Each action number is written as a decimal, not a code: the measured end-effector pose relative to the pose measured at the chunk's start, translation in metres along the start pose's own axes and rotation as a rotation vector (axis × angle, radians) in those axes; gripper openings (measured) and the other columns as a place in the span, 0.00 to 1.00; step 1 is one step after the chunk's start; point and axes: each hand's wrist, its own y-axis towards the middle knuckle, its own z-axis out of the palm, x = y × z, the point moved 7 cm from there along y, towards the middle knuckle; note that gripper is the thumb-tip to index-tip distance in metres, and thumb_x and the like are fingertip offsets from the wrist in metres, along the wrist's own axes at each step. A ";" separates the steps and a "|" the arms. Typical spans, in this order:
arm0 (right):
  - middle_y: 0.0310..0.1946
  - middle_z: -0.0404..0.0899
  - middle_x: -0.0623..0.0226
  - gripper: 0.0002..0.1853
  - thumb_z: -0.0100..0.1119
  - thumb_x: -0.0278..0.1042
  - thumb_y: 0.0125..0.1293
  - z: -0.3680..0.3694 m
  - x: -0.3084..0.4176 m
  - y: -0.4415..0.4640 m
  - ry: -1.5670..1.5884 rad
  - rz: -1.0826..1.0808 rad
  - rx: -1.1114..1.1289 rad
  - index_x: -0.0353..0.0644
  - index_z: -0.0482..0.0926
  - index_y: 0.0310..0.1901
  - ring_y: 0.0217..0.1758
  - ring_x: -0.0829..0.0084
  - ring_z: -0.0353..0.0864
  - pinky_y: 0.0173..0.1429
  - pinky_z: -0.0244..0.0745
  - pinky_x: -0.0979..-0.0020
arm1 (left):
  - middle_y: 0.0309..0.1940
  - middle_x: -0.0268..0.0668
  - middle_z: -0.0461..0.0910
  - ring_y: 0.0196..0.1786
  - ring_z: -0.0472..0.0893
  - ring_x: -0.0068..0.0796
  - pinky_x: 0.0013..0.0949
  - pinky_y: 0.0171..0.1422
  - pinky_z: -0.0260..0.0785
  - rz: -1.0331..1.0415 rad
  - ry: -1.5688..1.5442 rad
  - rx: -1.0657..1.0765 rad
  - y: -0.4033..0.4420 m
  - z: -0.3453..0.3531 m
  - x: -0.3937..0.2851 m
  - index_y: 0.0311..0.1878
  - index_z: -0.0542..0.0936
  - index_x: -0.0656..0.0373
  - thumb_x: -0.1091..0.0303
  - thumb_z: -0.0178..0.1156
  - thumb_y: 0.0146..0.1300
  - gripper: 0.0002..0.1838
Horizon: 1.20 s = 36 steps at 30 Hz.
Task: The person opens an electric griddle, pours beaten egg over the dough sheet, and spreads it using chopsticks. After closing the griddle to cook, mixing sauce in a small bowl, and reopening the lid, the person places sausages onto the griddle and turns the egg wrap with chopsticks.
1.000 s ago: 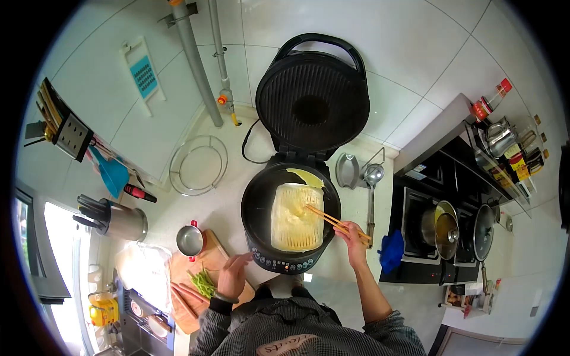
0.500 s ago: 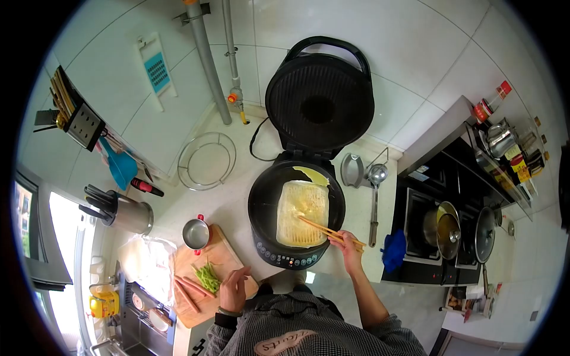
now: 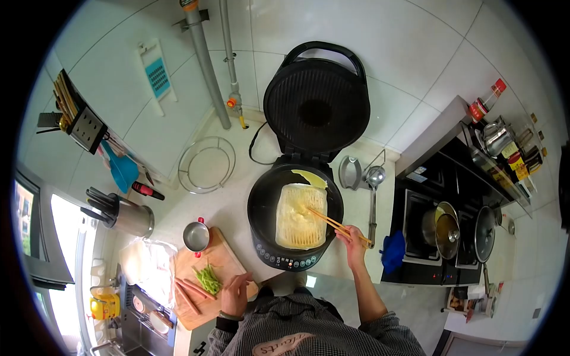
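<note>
My right hand [image 3: 355, 244] grips a pair of wooden chopsticks [image 3: 338, 227]. Their tips touch the top of a pale, square flatbread [image 3: 301, 228] spread with yellow egg. It lies in the black electric griddle [image 3: 259, 204], whose ridged lid [image 3: 314, 98] stands raised behind. A yellow strip of egg [image 3: 310, 178] shows at the bread's upper edge. My left hand [image 3: 236, 295], empty with loosely bent fingers, is at the right edge of the wooden cutting board [image 3: 225, 252]. On that board are green shredded vegetables [image 3: 207, 280], several pink sausages [image 3: 189, 296] and a small metal bowl [image 3: 196, 236] with red handles.
Left of the griddle are a round wire rack [image 3: 206, 165] and a knife block [image 3: 132, 216]. A ladle [image 3: 374, 202] and a grey spoon rest [image 3: 350, 173] lie to its right, near a blue cloth [image 3: 392, 251]. A pot [image 3: 431, 228] stands on the gas stove.
The chopstick tips have shifted slightly up and right across the bread, and my right hand moved a little right with them. My left hand stays by the board.
</note>
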 end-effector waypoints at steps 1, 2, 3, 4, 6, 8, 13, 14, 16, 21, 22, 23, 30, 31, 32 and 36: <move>0.45 0.78 0.53 0.16 0.49 0.41 0.73 0.002 0.001 0.001 0.007 0.007 0.007 0.34 0.72 0.49 0.50 0.57 0.82 0.57 0.78 0.64 | 0.34 0.42 0.82 0.35 0.83 0.36 0.34 0.41 0.75 -0.002 -0.009 -0.002 0.000 0.001 0.001 0.46 0.80 0.63 0.81 0.50 0.60 0.14; 0.45 0.78 0.53 0.16 0.49 0.41 0.73 0.004 -0.001 0.003 0.007 0.010 0.009 0.34 0.72 0.49 0.50 0.57 0.82 0.57 0.78 0.64 | 0.34 0.42 0.82 0.35 0.83 0.36 0.34 0.41 0.75 -0.005 -0.008 -0.004 -0.001 0.001 0.001 0.46 0.80 0.63 0.81 0.50 0.60 0.14; 0.45 0.79 0.53 0.16 0.49 0.41 0.73 0.006 -0.004 0.006 -0.001 0.016 0.021 0.34 0.72 0.48 0.49 0.57 0.82 0.56 0.78 0.64 | 0.34 0.42 0.82 0.35 0.83 0.36 0.34 0.41 0.75 -0.004 -0.008 -0.002 -0.001 0.002 0.000 0.46 0.80 0.63 0.81 0.50 0.60 0.14; 0.45 0.79 0.53 0.15 0.49 0.40 0.73 0.008 -0.007 0.006 -0.008 0.020 0.032 0.34 0.72 0.48 0.49 0.57 0.83 0.56 0.78 0.64 | 0.35 0.42 0.82 0.35 0.83 0.36 0.34 0.41 0.75 0.000 -0.008 0.001 0.000 0.002 -0.001 0.46 0.80 0.63 0.81 0.49 0.60 0.14; 0.45 0.79 0.53 0.15 0.49 0.40 0.73 0.008 -0.010 0.004 -0.002 0.026 0.010 0.34 0.72 0.48 0.48 0.57 0.83 0.56 0.79 0.64 | 0.35 0.42 0.82 0.35 0.83 0.36 0.34 0.41 0.75 0.010 -0.006 0.011 0.000 0.003 -0.001 0.46 0.80 0.63 0.81 0.49 0.61 0.14; 0.44 0.79 0.53 0.15 0.49 0.40 0.73 0.010 -0.009 0.003 0.002 0.036 -0.002 0.34 0.72 0.47 0.47 0.57 0.83 0.55 0.79 0.64 | 0.35 0.42 0.82 0.35 0.82 0.36 0.34 0.41 0.75 0.015 -0.003 0.012 0.000 0.003 -0.003 0.46 0.80 0.63 0.81 0.49 0.61 0.14; 0.42 0.80 0.53 0.13 0.49 0.39 0.73 0.008 -0.009 -0.002 0.001 0.071 0.050 0.35 0.72 0.45 0.45 0.57 0.84 0.53 0.80 0.63 | 0.35 0.42 0.82 0.35 0.82 0.36 0.34 0.41 0.75 0.023 0.005 0.016 0.000 0.002 -0.006 0.47 0.80 0.63 0.81 0.49 0.61 0.14; 0.42 0.80 0.53 0.13 0.49 0.39 0.73 0.007 -0.011 0.000 0.000 0.070 0.051 0.35 0.72 0.45 0.45 0.57 0.84 0.53 0.80 0.63 | 0.35 0.42 0.82 0.35 0.82 0.36 0.34 0.41 0.75 0.024 0.004 0.015 0.000 0.003 -0.006 0.47 0.80 0.63 0.81 0.49 0.61 0.14; 0.43 0.79 0.51 0.13 0.49 0.38 0.73 0.010 -0.018 0.001 0.053 0.140 0.045 0.34 0.72 0.45 0.46 0.56 0.84 0.54 0.80 0.62 | 0.35 0.42 0.82 0.35 0.83 0.36 0.34 0.42 0.75 0.015 -0.003 0.018 -0.001 0.004 -0.004 0.47 0.80 0.63 0.81 0.49 0.61 0.14; 0.42 0.79 0.54 0.12 0.48 0.37 0.73 0.006 -0.014 -0.003 0.105 0.137 -0.022 0.35 0.72 0.45 0.47 0.55 0.84 0.54 0.80 0.63 | 0.35 0.42 0.82 0.35 0.83 0.37 0.34 0.42 0.75 0.010 0.012 0.021 0.000 0.002 -0.009 0.47 0.80 0.63 0.81 0.50 0.61 0.13; 0.42 0.78 0.57 0.11 0.48 0.37 0.73 0.004 -0.011 -0.005 0.074 0.141 -0.038 0.36 0.71 0.44 0.47 0.56 0.84 0.54 0.80 0.63 | 0.35 0.42 0.82 0.35 0.83 0.37 0.34 0.42 0.75 0.003 0.019 0.012 0.000 0.001 -0.008 0.46 0.80 0.63 0.81 0.50 0.62 0.13; 0.42 0.78 0.57 0.11 0.48 0.37 0.73 0.006 -0.010 -0.004 0.074 0.143 -0.036 0.36 0.71 0.44 0.47 0.56 0.84 0.54 0.80 0.63 | 0.35 0.42 0.82 0.35 0.83 0.37 0.34 0.42 0.75 0.001 0.020 0.010 -0.001 0.001 -0.008 0.46 0.80 0.63 0.81 0.50 0.62 0.13; 0.41 0.80 0.56 0.11 0.48 0.36 0.72 0.008 -0.006 0.006 0.116 0.105 -0.040 0.36 0.72 0.44 0.45 0.56 0.84 0.51 0.82 0.64 | 0.35 0.42 0.82 0.36 0.83 0.36 0.33 0.43 0.75 0.009 0.019 0.036 -0.001 0.002 -0.008 0.47 0.80 0.64 0.81 0.49 0.63 0.13; 0.41 0.80 0.54 0.11 0.49 0.36 0.72 0.002 0.000 0.008 0.081 0.060 -0.058 0.35 0.72 0.43 0.44 0.56 0.85 0.49 0.82 0.64 | 0.35 0.43 0.82 0.37 0.83 0.35 0.33 0.43 0.75 0.000 0.033 0.038 -0.001 0.001 -0.010 0.47 0.81 0.64 0.82 0.49 0.63 0.13; 0.41 0.80 0.54 0.11 0.49 0.36 0.72 -0.003 0.003 0.011 0.081 0.062 -0.057 0.35 0.72 0.43 0.44 0.56 0.85 0.49 0.82 0.64 | 0.35 0.43 0.82 0.37 0.83 0.35 0.33 0.43 0.75 -0.002 0.033 0.036 -0.001 0.001 -0.009 0.47 0.81 0.64 0.82 0.49 0.63 0.13; 0.39 0.81 0.56 0.11 0.49 0.37 0.72 -0.028 0.027 0.025 0.047 -0.032 -0.128 0.36 0.73 0.44 0.43 0.57 0.85 0.47 0.83 0.66 | 0.35 0.42 0.83 0.37 0.83 0.35 0.33 0.43 0.75 -0.008 0.007 0.037 -0.002 0.001 -0.005 0.47 0.81 0.64 0.81 0.49 0.63 0.13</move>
